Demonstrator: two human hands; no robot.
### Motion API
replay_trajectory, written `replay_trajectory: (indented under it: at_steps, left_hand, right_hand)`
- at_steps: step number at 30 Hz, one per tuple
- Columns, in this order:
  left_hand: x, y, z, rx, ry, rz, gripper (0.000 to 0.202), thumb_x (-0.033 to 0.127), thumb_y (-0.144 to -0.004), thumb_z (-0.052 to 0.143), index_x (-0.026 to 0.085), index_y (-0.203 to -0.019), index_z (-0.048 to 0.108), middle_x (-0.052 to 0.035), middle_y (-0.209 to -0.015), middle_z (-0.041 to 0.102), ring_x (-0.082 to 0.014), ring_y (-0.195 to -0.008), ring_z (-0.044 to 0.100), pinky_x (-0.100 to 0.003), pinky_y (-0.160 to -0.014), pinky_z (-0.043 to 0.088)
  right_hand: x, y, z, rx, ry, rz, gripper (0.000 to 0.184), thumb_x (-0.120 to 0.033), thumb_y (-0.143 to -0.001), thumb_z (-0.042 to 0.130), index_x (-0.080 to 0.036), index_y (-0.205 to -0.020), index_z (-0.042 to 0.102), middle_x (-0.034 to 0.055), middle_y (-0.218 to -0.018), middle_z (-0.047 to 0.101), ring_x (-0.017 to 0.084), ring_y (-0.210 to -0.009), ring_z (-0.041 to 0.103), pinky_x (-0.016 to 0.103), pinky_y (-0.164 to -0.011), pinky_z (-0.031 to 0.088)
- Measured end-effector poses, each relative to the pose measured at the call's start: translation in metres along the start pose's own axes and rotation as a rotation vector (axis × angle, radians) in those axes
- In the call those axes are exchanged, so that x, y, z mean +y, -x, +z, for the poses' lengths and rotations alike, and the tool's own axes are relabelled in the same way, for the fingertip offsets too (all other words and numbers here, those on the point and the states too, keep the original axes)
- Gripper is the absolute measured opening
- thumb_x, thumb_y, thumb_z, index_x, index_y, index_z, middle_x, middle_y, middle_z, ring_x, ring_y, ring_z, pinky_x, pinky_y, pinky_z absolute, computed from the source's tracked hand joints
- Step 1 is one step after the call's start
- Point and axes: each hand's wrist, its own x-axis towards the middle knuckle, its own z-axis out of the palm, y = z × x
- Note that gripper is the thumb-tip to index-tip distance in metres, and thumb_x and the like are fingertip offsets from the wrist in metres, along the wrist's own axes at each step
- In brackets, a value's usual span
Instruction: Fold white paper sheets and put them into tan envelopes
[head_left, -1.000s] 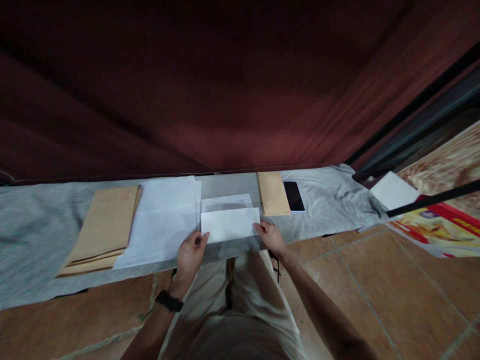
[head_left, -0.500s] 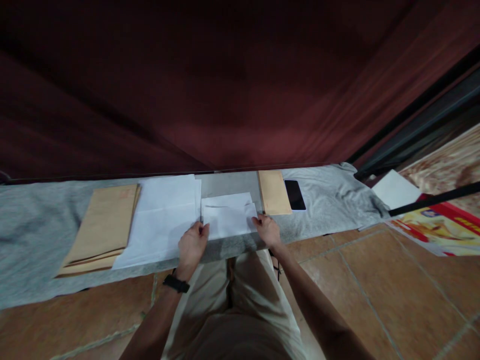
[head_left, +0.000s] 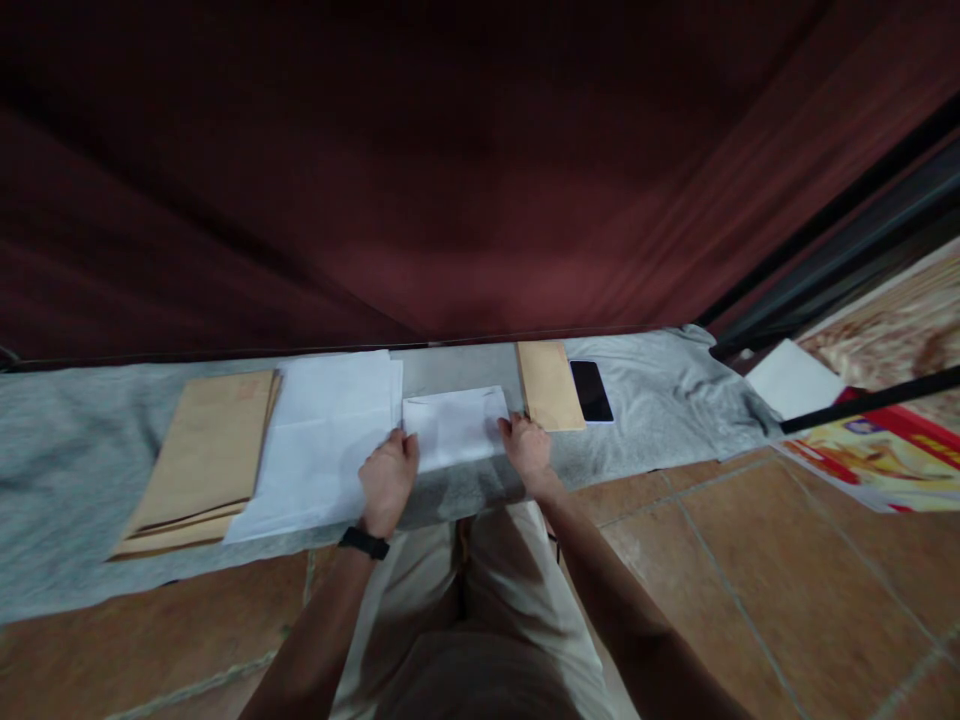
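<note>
Small white papers [head_left: 459, 430] pinched between two hands

The left hand [head_left: 390, 480] pinches their left edge, the right hand [head_left: 527, 450] their right edge. Just left of the left hand, large white sheets [head_left: 330, 430] leave little sideways room, with brown envelopes [head_left: 202, 440] farther out. Close beyond the right fingers lies a smaller envelope [head_left: 551, 385]; whether they touch is unclear. A phone [head_left: 591, 391] sits past it. Bare gray cloth [head_left: 441, 368] runs ahead of both hands to the dark red curtain [head_left: 480, 200], and another strip lies between their wrists.
</note>
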Motion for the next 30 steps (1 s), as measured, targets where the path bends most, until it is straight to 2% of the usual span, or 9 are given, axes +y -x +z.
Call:
replay_trajectory:
  at_steps: [12, 17, 20, 23, 27, 30]
  left_hand:
    - [0.005, -0.01, 0.009, 0.057, -0.018, 0.01, 0.045, 0.041, -0.101, 0.028, 0.015, -0.114, 0.063, -0.0146, -0.081, 0.071, -0.0283, -0.079, 0.069, -0.033, -0.066, 0.045]
    - [0.008, -0.01, 0.01, 0.06, -0.042, 0.004, 0.045, 0.039, -0.102, 0.027, 0.014, -0.115, 0.062, -0.0148, -0.081, 0.071, -0.0279, -0.078, 0.069, -0.033, -0.066, 0.045]
    - [0.007, -0.01, 0.01, 0.066, -0.049, 0.025, 0.045, 0.038, -0.102, 0.026, 0.014, -0.117, 0.062, -0.015, -0.082, 0.071, -0.0278, -0.078, 0.07, -0.033, -0.066, 0.045]
    - [0.006, -0.01, 0.009, 0.058, -0.047, 0.047, 0.045, 0.038, -0.102, 0.027, 0.013, -0.118, 0.061, -0.015, -0.084, 0.072, -0.0274, -0.08, 0.07, -0.033, -0.067, 0.045]
    - [0.006, -0.01, 0.009, 0.042, -0.044, 0.039, 0.044, 0.037, -0.102, 0.028, 0.013, -0.121, 0.06, -0.015, -0.085, 0.072, -0.0273, -0.08, 0.069, -0.033, -0.068, 0.045]
    - [0.006, -0.01, 0.011, 0.06, -0.055, 0.043, 0.045, 0.038, -0.102, 0.027, 0.013, -0.121, 0.06, -0.0153, -0.086, 0.072, -0.0275, -0.081, 0.07, -0.034, -0.068, 0.045]
  right_hand:
    - [-0.004, -0.014, 0.007, 0.026, 0.026, -0.007, 0.036, -0.042, -0.104, 0.046, -0.013, -0.113, 0.065, 0.0186, -0.102, 0.075, 0.027, -0.095, 0.073, 0.034, -0.081, 0.053]
    - [-0.003, -0.014, 0.014, 0.107, -0.044, -0.037, 0.03, -0.034, -0.103, 0.047, -0.014, -0.122, 0.058, 0.0182, -0.114, 0.069, 0.028, -0.107, 0.065, 0.037, -0.089, 0.052]
    - [-0.003, -0.012, 0.021, 0.194, -0.111, -0.132, 0.035, -0.029, -0.102, 0.044, -0.012, -0.131, 0.054, 0.0207, -0.123, 0.064, 0.031, -0.116, 0.058, 0.044, -0.099, 0.048]
    - [-0.005, -0.009, 0.031, 0.241, -0.182, -0.28, 0.043, -0.024, -0.102, 0.042, -0.009, -0.142, 0.047, 0.0221, -0.14, 0.054, 0.031, -0.13, 0.049, 0.049, -0.11, 0.04]
    - [-0.008, -0.005, 0.044, 0.221, -0.199, -0.413, 0.048, -0.025, -0.103, 0.043, -0.009, -0.148, 0.043, 0.0178, -0.158, 0.039, 0.029, -0.146, 0.034, 0.046, -0.118, 0.032]
    - [-0.009, 0.0, 0.051, 0.196, -0.194, -0.444, 0.049, -0.029, -0.104, 0.041, -0.011, -0.15, 0.043, 0.0146, -0.16, 0.038, 0.026, -0.149, 0.032, 0.045, -0.121, 0.03]
